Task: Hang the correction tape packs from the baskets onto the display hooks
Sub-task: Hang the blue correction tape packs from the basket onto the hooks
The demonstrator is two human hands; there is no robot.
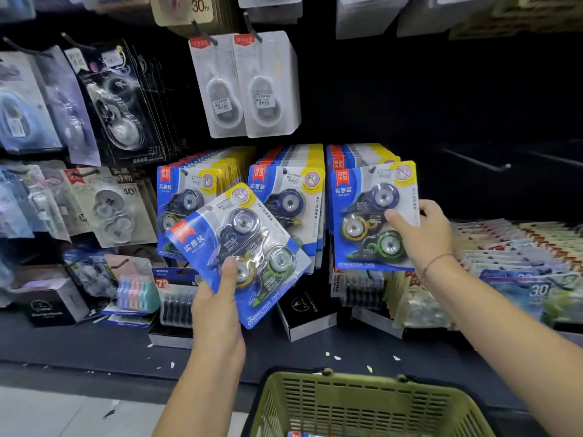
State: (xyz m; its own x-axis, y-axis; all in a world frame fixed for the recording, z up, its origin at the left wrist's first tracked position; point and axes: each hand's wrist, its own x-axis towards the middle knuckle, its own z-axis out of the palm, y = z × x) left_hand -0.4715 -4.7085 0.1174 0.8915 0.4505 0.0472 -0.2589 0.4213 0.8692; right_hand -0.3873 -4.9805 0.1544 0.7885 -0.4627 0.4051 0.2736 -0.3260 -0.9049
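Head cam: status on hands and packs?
Left hand grips a tilted pack, not yet hung. Right hand pinches the front pack of the right stack. Basket below, nothing blocking.

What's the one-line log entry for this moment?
left hand: grips tilted pack | right hand: pinches front pack, right row | green basket: below | hook seating: unclear

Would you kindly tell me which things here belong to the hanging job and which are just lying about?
Job: tilted pack, gripped by left hand; front pack of the rightmost row, pinched by right hand; green basket.
Lying about: white packs above; black box on shelf; pastel set.
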